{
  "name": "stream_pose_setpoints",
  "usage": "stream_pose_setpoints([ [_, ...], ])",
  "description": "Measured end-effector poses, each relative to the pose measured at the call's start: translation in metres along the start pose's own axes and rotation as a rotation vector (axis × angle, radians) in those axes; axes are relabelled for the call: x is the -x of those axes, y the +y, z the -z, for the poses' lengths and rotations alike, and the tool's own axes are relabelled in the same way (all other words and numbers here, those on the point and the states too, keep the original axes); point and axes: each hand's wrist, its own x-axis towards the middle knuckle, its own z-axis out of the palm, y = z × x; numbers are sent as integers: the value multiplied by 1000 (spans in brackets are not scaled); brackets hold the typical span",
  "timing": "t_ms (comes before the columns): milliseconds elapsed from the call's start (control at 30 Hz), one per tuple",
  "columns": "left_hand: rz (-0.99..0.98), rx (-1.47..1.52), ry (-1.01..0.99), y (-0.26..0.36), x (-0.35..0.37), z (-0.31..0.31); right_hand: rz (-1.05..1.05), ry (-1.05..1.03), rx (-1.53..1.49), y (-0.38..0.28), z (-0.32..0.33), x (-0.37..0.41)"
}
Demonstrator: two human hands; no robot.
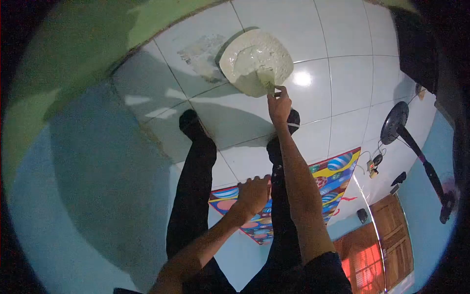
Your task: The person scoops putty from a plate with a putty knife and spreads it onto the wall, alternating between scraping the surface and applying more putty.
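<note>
A wide, pale dish (237,51) of wet whitish paste rests on the tiled floor at the top centre. My right hand (279,105) is closed on the handle of a small flat scraper (266,77), whose blade touches the paste near the dish's front right edge. Lower down, my left hand (253,196) is closed in front of my body, near my right leg. Its fingers are curled, and what they hold, if anything, is hidden.
Whitish smears (203,56) mark the tiles left of the dish. My two feet stand below it. A colourful mat (335,179) lies behind my legs. A black stand fan (394,122), cables and a wooden door (394,230) are at the right. A wall runs along the left.
</note>
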Motion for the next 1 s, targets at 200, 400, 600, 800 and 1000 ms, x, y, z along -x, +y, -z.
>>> stream_pose_setpoints([
  [200, -161, -363, 21, -15, -4, -56, -27, -27, -170, 23, -13, -1],
  [400, -65, -221, -312, 29, 13, 9, 95, -43, -224, 26, -17, 2],
  [600, -73, -233, 34, 10, 16, -5, 86, -24, -58, -2, -13, 6],
  [800, -104, -149, 73, 6, 21, -5, 83, -75, -97, 13, -25, -16],
  [1000, -96, -114, 129, 2, 28, 1, 216, -79, 117, 29, -29, -26],
])
